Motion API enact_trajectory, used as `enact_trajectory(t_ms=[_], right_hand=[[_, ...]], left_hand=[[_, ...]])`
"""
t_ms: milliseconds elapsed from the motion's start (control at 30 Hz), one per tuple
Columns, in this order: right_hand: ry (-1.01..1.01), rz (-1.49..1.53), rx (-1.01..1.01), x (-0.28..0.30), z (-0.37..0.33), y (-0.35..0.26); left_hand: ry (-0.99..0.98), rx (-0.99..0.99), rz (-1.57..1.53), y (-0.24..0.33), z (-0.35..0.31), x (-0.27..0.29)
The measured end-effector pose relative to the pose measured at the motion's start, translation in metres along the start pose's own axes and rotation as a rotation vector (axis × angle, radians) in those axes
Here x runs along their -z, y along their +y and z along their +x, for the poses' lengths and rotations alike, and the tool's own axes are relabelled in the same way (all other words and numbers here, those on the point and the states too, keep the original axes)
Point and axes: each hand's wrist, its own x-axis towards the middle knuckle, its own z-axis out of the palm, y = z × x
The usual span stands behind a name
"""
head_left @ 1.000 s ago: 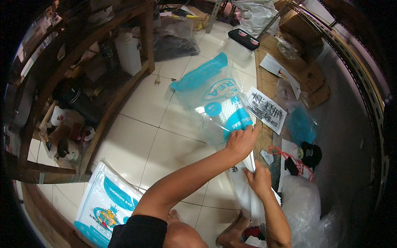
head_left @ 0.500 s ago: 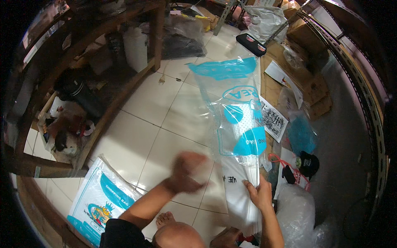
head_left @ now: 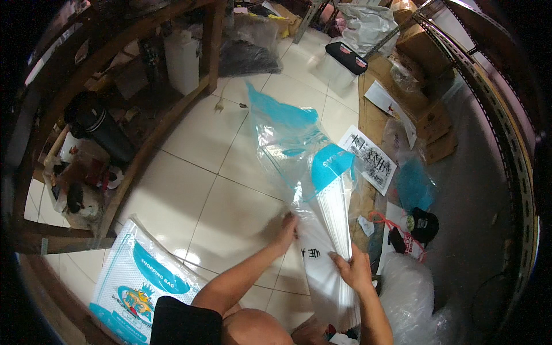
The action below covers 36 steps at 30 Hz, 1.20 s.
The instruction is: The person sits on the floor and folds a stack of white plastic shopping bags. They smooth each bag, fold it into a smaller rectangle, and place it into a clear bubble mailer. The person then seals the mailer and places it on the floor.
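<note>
A clear plastic bag [head_left: 275, 135] with turquoise printing is sleeved around the far part of a stack of folded white sheets [head_left: 334, 224], perhaps shopping bags. My right hand [head_left: 355, 269] is closed on the right edge of the stack, thumb on top. At the left side of the bag, my left hand [head_left: 286, 234] is closed on its edge; some of its fingertips are hidden by the plastic. Dark handwriting marks the white face of the stack between the hands. Left of my left arm lies a flat packet of printed shopping bags [head_left: 129, 276] in clear plastic.
A wooden rack [head_left: 167, 123] stands left, holding dark cylinders. On the right are flattened cardboard [head_left: 437, 123], a printed sheet [head_left: 368, 158], a black cap [head_left: 426, 225] and bubble wrap [head_left: 405, 287]. A black pouch [head_left: 346, 58] lies beyond the bag on the tiled floor.
My left hand has moved right and forward from over the floor to the bag's edge. The bag's far end has swung left and crumpled. My right hand keeps its hold on the stack.
</note>
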Motion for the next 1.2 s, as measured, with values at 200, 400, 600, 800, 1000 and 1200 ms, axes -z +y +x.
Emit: enact_trajectory(t_ms=[200, 400, 600, 800, 1000, 1200], right_hand=[[-0.019, -0.072, 0.028, -0.015, 0.025, -0.011], [-0.044, -0.108, 0.000, -0.033, 0.026, 0.002], [-0.083, -0.128, -0.037, -0.036, 0.011, 0.001], [-0.019, -0.172, 0.003, -0.038, 0.012, 0.009], [0.061, -0.218, 0.102, -0.040, 0.022, 0.032], [0.078, -0.170, 0.193, -0.035, 0.039, 0.015]], left_hand=[[-0.002, 0.145, -0.069, -0.052, -0.070, -0.007], [0.475, -0.348, 0.613, 0.011, -0.115, -0.010], [0.194, -0.886, 1.386, 0.156, -0.079, -0.070], [0.028, -0.955, 1.445, 0.145, -0.033, -0.085], [-0.297, -0.958, 1.302, 0.118, -0.060, -0.133], [-0.538, -1.096, 1.326, 0.118, -0.050, -0.126]])
